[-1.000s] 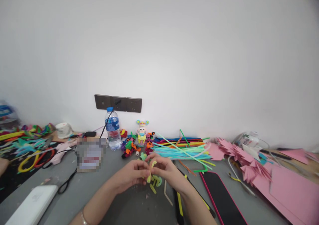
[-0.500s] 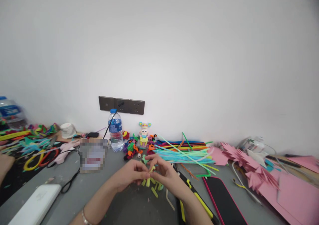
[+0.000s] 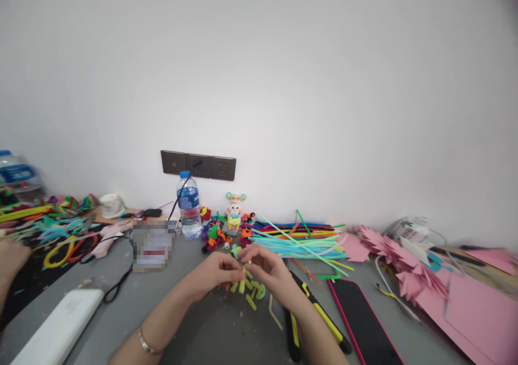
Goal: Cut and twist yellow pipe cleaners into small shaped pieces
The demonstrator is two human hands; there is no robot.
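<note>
Strip (image 3: 242, 286): short, slim and fuzzy, pale yellow-green all over; a bit of its tip shows above the fingers and a straight length sticks out below, while the middle is covered by fingertips.
Place: between the two hands, in front of the toy figure (image 3: 234, 218), above the grey table (image 3: 218, 332).
Left hand (image 3: 216, 270): thumb and forefinger pinch the strip; a bracelet (image 3: 145, 343) circles the wrist.
Right hand (image 3: 270, 270): fingers arched, thumb tip close by the strip; whether it grips too cannot be made out.
Offcuts (image 3: 251, 302): short yellow-green lengths of the same fuzz, mostly straight, loose just below the fingers; one greener piece curls.
Handles (image 3: 329, 322): black and yellow, lying by the right forearm.
Pipe cleaners (image 3: 299, 247): a many-coloured bundle, mostly light blue in front, near the right hand.
</note>
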